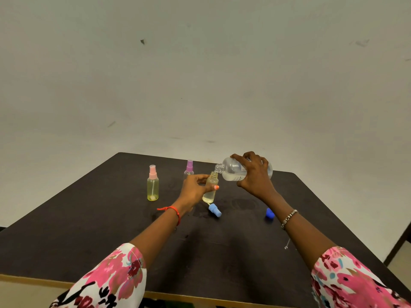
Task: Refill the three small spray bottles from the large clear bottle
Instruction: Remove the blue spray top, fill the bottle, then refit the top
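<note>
My right hand (255, 174) grips the large clear bottle (233, 171), tipped on its side with its open neck just above the mouth of a small uncapped yellowish bottle (210, 188). My left hand (195, 188) holds that small bottle upright on the dark table (111, 230). Its blue spray top (214, 210) lies on the table just in front of it. A yellow bottle with a pink spray top (153, 184) stands to the left. Behind my left hand a bottle with a purple spray top (189, 168) is partly hidden.
A blue cap (269, 213) lies on the table under my right forearm. A pale wall rises right behind the table's far edge. The table's right edge drops off to the floor near a dark frame (398, 245).
</note>
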`<state>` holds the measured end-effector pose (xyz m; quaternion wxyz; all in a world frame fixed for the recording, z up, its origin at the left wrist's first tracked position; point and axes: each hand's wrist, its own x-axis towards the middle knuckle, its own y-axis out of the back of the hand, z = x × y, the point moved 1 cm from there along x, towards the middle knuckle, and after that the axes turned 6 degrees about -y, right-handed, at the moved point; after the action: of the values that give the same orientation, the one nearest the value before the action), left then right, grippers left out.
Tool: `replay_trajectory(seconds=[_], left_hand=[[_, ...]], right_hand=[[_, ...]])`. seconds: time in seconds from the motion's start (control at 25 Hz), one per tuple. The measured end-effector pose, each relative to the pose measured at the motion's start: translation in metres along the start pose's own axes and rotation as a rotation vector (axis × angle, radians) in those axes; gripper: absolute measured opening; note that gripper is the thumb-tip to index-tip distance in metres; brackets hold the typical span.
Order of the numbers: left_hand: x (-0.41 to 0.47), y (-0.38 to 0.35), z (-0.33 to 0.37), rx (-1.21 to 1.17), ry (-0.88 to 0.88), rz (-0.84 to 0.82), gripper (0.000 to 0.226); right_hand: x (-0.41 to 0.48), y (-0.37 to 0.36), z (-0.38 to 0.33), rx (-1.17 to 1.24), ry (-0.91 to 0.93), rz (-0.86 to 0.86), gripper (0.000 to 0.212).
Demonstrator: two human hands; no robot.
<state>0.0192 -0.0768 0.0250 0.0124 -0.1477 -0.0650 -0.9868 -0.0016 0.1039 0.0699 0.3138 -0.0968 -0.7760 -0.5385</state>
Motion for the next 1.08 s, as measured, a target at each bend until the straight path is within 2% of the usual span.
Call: replay_trajectory(seconds=[0.76,0.84,0.92,1.08], left_hand=[[0.004,-0.002,-0.006,0.008,0.02,-0.001,0.048],[0.003,-0.002,-0.006,0.003,0.028,-0.004,0.047],[0.004,-0.003,-0.007,-0.012,0.033,-0.007,0.047],[0.004,-0.002,-0.008,-0.026,0.038,-0.019,0.043]], right_hand=[[0.002,-0.003,0.004,0.026,-0.008,-0.015,0.072],[0.004,-0.006,0.005,0.093,-0.033,-0.026,0.074],[0.006,-0.009,0.005,0.259,-0.087,-0.012,0.076],[0.011,-0.015,0.007,0.569,-0.282,0.028,0.069]])
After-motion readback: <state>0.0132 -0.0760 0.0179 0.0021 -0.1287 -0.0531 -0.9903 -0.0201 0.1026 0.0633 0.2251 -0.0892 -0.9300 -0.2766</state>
